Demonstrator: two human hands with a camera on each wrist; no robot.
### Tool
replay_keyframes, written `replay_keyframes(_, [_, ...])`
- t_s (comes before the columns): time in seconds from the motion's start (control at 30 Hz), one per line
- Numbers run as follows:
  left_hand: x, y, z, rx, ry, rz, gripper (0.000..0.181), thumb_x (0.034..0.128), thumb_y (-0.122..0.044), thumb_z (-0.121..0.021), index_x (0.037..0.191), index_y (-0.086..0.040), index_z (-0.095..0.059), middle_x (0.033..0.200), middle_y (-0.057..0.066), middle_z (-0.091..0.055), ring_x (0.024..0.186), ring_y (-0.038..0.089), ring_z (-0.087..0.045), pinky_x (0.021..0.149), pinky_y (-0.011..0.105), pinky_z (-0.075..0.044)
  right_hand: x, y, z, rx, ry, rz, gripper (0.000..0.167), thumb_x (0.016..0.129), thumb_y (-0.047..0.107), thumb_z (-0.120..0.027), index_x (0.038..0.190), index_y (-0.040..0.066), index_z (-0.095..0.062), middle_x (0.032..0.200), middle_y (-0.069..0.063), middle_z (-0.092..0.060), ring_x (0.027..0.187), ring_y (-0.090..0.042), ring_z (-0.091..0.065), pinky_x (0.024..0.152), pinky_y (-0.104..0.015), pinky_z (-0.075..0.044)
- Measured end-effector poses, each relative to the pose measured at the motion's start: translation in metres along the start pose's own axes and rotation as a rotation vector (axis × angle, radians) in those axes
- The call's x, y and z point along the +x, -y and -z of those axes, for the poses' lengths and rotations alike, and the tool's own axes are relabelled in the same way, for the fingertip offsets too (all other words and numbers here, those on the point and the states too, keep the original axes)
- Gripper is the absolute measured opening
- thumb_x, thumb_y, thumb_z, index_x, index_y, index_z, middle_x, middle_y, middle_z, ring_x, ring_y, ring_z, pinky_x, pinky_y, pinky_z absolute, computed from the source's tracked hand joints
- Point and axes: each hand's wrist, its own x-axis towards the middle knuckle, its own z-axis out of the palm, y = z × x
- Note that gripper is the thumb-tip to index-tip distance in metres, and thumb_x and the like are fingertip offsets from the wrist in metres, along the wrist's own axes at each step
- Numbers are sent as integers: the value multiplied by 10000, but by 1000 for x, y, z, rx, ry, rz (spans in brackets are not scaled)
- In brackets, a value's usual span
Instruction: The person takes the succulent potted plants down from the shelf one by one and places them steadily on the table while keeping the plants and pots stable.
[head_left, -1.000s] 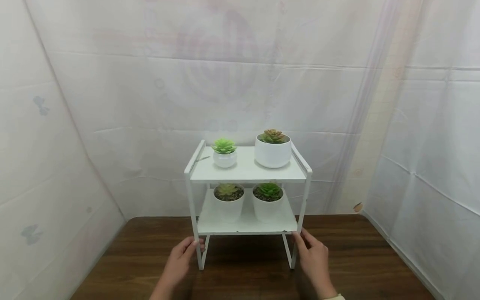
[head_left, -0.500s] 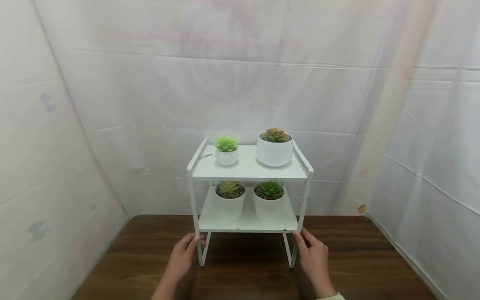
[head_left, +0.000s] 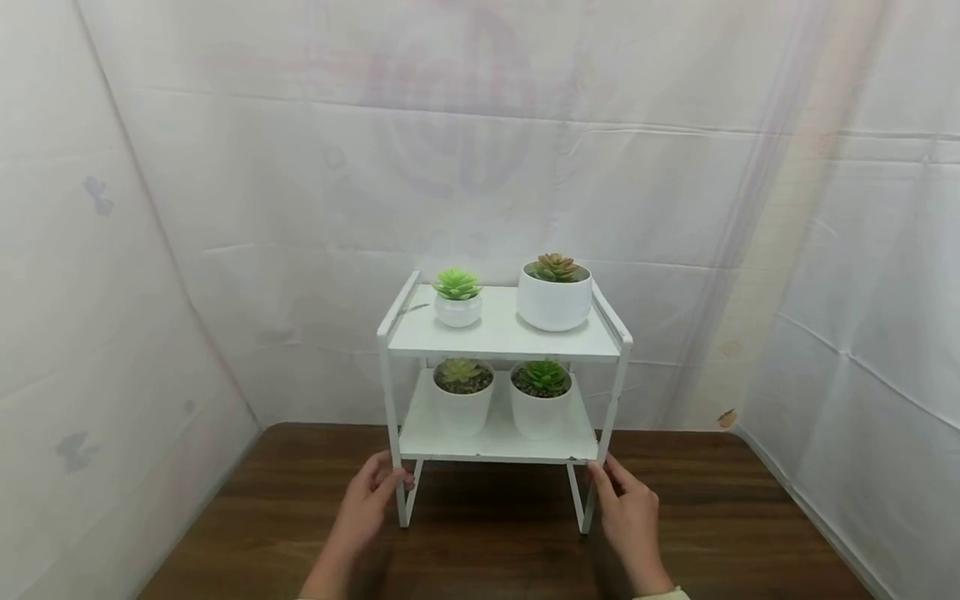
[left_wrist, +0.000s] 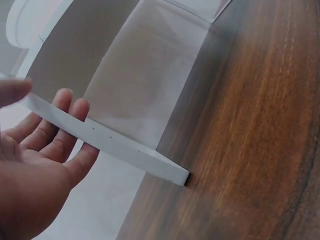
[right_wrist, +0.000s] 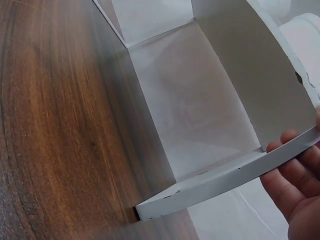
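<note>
A white two-tier plant stand (head_left: pixel 498 340) stands on the wooden table (head_left: pixel 720 517) in the head view. My left hand (head_left: pixel 362 507) holds its left front leg just below the lower shelf, fingers behind and thumb in front. On the opposite side, my right hand (head_left: pixel 630 510) grips the right front leg at a similar height. The upper shelf carries a small potted bright green succulent (head_left: pixel 458 310) and a wider white pot (head_left: pixel 555 302) with a reddish one. Below sit a pale green potted succulent (head_left: pixel 463 410) and a dark green one (head_left: pixel 542 414).
White printed cloth (head_left: pixel 300 208) hangs behind the table and along both sides. The stand is close to the back cloth. In the right wrist view, the leg's foot (right_wrist: pixel 142 212) touches the wood.
The head view has shifted slightly, so stand and backdrop appear a little higher and further right. Both hands stay on the legs, and the pots keep their places on the shelves.
</note>
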Motion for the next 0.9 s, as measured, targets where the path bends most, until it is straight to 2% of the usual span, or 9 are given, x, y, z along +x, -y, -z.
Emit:
replay_keyframes(0.13, [2, -3, -3, -35, 27, -35, 532, 989, -236, -568, 1454, -78, -364, 1156, 203, -674, 960, 216, -676, 890, 364, -517, 0, 0, 0, 27, -18, 11, 395, 905, 348, -686, 1190, 76, -699, 803, -69, -758, 664, -45, -616, 553, -207, -477])
replay_keyframes(0.23, [5, -7, -8, -66, 40, -47, 629, 983, -268, -582, 1504, -108, -267, 1287, 229, -595, 979, 229, -657, 897, 410, -512, 0, -1, 0, 40, -22, 20, 387, 905, 338, -687, 1187, 73, -700, 807, -76, -759, 671, -43, -626, 551, -204, -481])
replay_keyframes(0.33, [8, -10, -13, -65, 28, -56, 673, 975, -275, -596, 1515, -123, -224, 1345, 228, -537, 995, 228, -642, 906, 430, -510, -1, -1, -1, 34, -17, 18, 391, 907, 351, -682, 1195, 87, -699, 815, -68, -760, 690, -47, -632, 564, -206, -484])
replay_keyframes(0.53, [14, -18, -19, -23, 0, -46, 806, 937, -321, -652, 1524, -44, -173, 1412, 277, -443, 1012, 264, -665, 874, 427, -550, -2, 0, -1, 9, -18, 21, 401, 907, 364, -681, 1201, 92, -697, 829, -69, -762, 703, -74, -632, 575, -231, -483])
replay_keyframes(0.63, [16, -21, -20, -17, 6, -27, 897, 903, -343, -692, 1538, -36, -138, 1373, 280, -465, 923, 240, -677, 803, 387, -574, -2, 0, -2, 8, -13, 19, 406, 911, 370, -674, 1207, 93, -693, 827, -67, -762, 705, -81, -637, 572, -231, -481])
replay_keyframes(0.77, [19, -21, -20, -5, 9, -10, 951, 861, -354, -739, 1550, -72, -147, 1161, 222, -592, 768, 189, -627, 672, 329, -550, -2, -1, -3, 4, -7, 7, 417, 914, 387, -665, 1215, 99, -689, 817, -59, -762, 715, -93, -654, 572, -227, -484])
replay_keyframes(0.9, [21, -20, -19, 37, 8, 9, 981, 836, -404, -752, 1556, -103, -156, 969, 145, -603, 703, 176, -572, 607, 308, -505, -2, -3, -3, -4, -13, 6, 422, 918, 397, -657, 1217, 101, -688, 821, -60, -762, 750, -139, -682, 586, -238, -499])
